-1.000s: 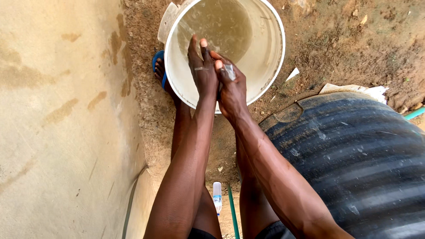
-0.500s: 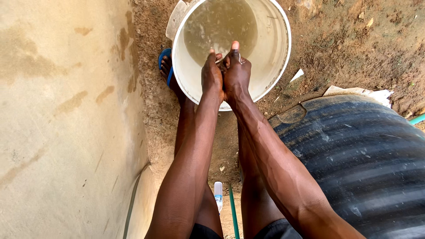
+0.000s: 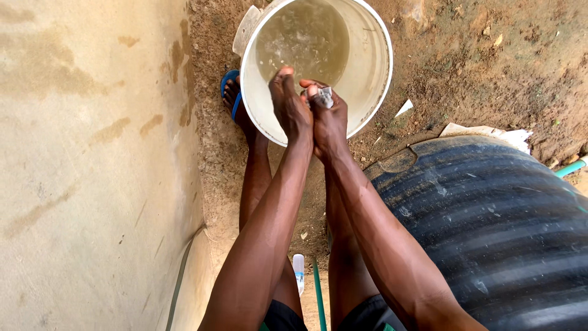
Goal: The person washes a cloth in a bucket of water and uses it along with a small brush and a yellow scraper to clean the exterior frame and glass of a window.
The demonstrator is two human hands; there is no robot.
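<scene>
Over the near rim of a white bucket [image 3: 373, 61] holding murky water, my two hands press against each other. My left hand [image 3: 288, 107] has its fingers curled toward the right one. My right hand [image 3: 329, 119] grips a small clear plastic sachet [image 3: 324, 96] that sticks out between its fingers. Both wrists hang just above the bucket's edge.
A tan concrete wall [image 3: 92, 171] fills the left side. A large black ribbed tank [image 3: 490, 227] lies at the right. My foot in a blue flip-flop [image 3: 231, 98] stands left of the bucket on brown dirt. A small plastic bottle [image 3: 298, 273] and a green hose [image 3: 318, 300] lie below.
My hands have rubbed together over the bucket. The left fingers, stretched out a second ago, are now curled, and the sachet shows again in the right hand.
</scene>
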